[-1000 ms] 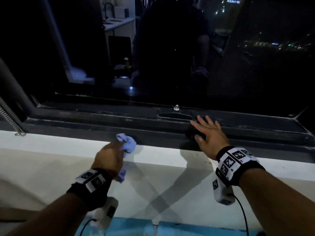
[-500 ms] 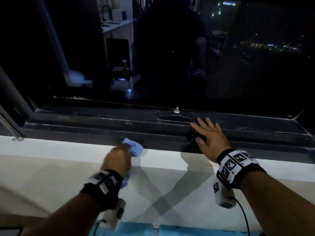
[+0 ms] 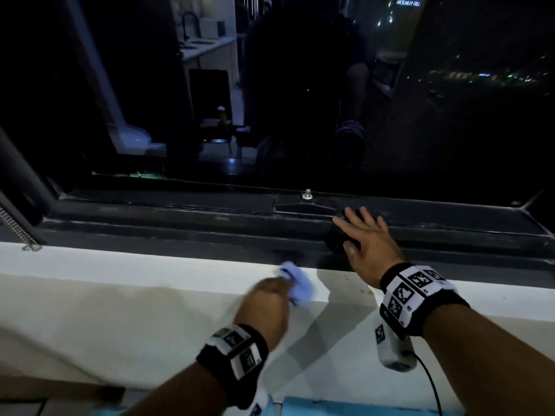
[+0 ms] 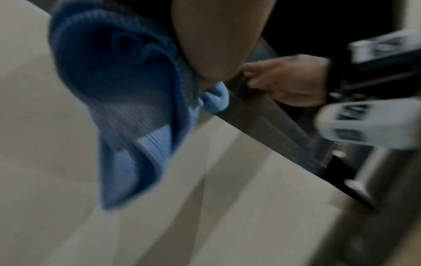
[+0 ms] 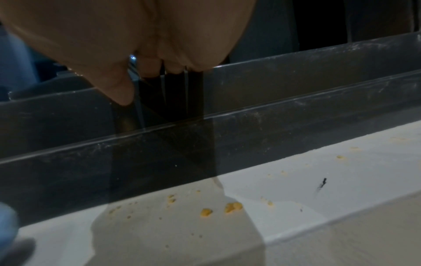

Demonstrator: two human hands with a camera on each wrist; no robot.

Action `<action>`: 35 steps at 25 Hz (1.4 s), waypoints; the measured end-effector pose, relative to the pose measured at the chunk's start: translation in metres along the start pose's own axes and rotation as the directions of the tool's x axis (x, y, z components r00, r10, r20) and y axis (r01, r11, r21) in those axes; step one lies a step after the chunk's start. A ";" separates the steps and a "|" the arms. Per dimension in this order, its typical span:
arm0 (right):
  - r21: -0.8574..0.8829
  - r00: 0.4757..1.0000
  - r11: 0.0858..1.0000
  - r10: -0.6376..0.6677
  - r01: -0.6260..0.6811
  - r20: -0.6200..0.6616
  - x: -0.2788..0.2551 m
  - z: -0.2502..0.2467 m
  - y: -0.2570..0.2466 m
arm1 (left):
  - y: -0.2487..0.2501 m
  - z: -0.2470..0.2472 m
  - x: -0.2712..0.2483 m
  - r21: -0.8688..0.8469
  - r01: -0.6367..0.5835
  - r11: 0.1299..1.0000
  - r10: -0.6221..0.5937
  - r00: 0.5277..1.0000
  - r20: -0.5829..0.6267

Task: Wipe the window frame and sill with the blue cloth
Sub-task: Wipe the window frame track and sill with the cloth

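The left hand (image 3: 267, 301) is clenched round the bunched cloth (image 3: 295, 282), pressing it to the back of the white sill (image 3: 150, 265), right where it meets the dark frame (image 3: 180, 232). A loose tail of cloth hangs below the fist. The right hand (image 3: 368, 240) lies flat with fingers spread, released, resting on the frame and holding nothing.

To do this stroke well, I judge the cloth should be kept tight in the corner and drawn along toward the yellow crumbs (image 5: 232, 207) lying on the sill below the right hand, gathering rather than scattering them. That hand will likely need to lift clear. The frame's ledges show pale dust and want a pass too.
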State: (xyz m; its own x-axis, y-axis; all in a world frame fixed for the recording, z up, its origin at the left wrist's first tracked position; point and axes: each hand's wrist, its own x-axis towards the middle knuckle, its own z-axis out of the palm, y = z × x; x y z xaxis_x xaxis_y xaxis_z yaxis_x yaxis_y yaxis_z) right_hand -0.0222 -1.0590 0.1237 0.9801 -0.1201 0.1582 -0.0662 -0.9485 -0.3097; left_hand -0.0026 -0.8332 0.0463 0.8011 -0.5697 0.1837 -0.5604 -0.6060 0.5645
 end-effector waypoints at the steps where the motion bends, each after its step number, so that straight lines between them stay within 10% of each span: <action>1: -0.008 1.000 1.000 -0.005 0.005 0.008 0.000 0.000 0.000 | 0.007 0.009 -0.005 0.082 -0.160 0.984 0.158 0.987 0.028; 6: -0.031 0.999 0.999 -0.011 0.012 0.046 0.001 -0.004 0.000 | 0.015 -0.018 0.029 0.149 -0.002 0.989 0.026 0.987 -0.157; 10: -0.018 0.997 1.000 -0.021 0.023 0.074 0.000 -0.007 0.002 | 0.024 0.020 0.041 0.183 0.084 0.979 -0.108 0.987 0.123; 16: 0.012 0.985 0.998 -0.069 0.068 0.155 0.001 -0.017 0.008 | 0.060 0.014 0.039 0.078 -0.264 0.961 0.236 0.936 0.262; 20: 0.038 0.982 0.995 -0.095 0.090 0.161 0.002 -0.019 0.011 | 0.051 0.018 0.048 0.110 -0.078 0.991 0.070 0.995 0.071; 24: 0.098 0.979 0.989 -0.123 0.108 0.162 -0.001 -0.021 0.017 | 0.062 0.036 0.032 0.009 -0.271 0.963 0.263 0.941 0.211; 28: 0.106 0.992 0.989 -0.108 0.100 0.070 -0.005 -0.030 0.028 | 0.060 0.022 0.051 0.041 -0.351 0.935 0.347 0.934 0.087; 35: -0.062 0.994 0.998 -0.020 0.027 0.106 -0.024 -0.041 0.071 | 0.075 0.050 0.065 -0.040 -0.323 0.946 0.323 0.915 0.244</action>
State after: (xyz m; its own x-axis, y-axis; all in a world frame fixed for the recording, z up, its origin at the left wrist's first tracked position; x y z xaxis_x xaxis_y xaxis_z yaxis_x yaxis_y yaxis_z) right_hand -0.0584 -1.1350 0.1364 0.9955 -0.0692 0.0645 -0.0513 -0.9678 -0.2465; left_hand -0.0029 -0.9433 0.0603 0.5006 -0.8519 0.1539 -0.7801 -0.3669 0.5067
